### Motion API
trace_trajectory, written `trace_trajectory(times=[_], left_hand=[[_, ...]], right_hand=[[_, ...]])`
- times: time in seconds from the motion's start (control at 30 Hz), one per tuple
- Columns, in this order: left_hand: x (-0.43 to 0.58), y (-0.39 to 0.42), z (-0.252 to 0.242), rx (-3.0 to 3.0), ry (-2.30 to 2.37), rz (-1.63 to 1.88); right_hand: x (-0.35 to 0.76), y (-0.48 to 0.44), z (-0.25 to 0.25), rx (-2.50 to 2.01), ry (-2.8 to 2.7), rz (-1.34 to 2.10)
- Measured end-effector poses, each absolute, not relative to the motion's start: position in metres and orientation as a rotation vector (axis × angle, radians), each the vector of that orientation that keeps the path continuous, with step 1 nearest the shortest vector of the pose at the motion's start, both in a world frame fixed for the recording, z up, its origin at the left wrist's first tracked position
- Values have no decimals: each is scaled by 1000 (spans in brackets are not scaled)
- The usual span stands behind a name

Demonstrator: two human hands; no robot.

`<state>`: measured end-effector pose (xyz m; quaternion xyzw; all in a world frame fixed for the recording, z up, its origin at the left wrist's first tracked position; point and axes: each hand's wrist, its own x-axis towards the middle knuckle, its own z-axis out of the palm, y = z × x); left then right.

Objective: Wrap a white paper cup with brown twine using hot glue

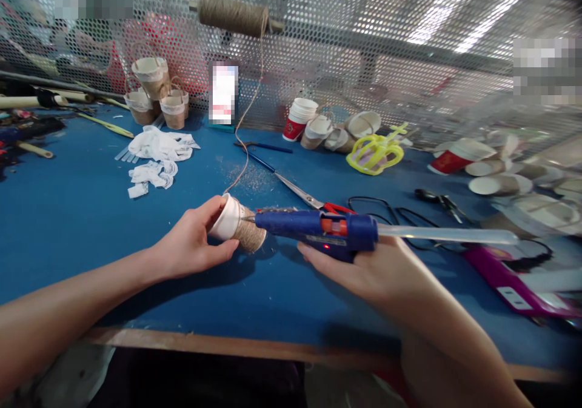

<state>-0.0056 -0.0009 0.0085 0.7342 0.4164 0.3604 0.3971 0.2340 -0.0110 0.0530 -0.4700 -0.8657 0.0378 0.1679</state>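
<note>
Holding a twine-wound cup [227, 217] in the grip of the left hand [195, 244]; clasping a glue gun [318, 229] in the right hand [364, 268], nozzle pressed to the cup, above the desk [68, 214].

Scissors [297, 191] on blue table [68, 214]; yellow crown [375, 152] beside paper cups [301, 117]; white scraps [157, 147] near small baskets [152, 90].

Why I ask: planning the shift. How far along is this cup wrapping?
Done: three twine-wrapped cups stand back left. In hand: the left hand holds a cup half covered in twine; the right hand aims a glue gun at it. Left: its white half, and bare cups at the back.
</note>
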Motion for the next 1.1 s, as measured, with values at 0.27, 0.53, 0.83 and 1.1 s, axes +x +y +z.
trace_trajectory(times=[0.27,0.53,0.83,1.1], left_hand=[[-6,-2,7,1866,1031,904],[-7,-1,8,1841,1017,916],[-7,-1,7,1849,986,921],[-7,-2,8,1876,952,896]], right_hand=[[222,-15,55,-1324,-2416,156],[215,-14,63,-1470,-2226,295],[216,-16,61,-1449,-2175,451],[216,-12,65,-1564,-2146,434]])
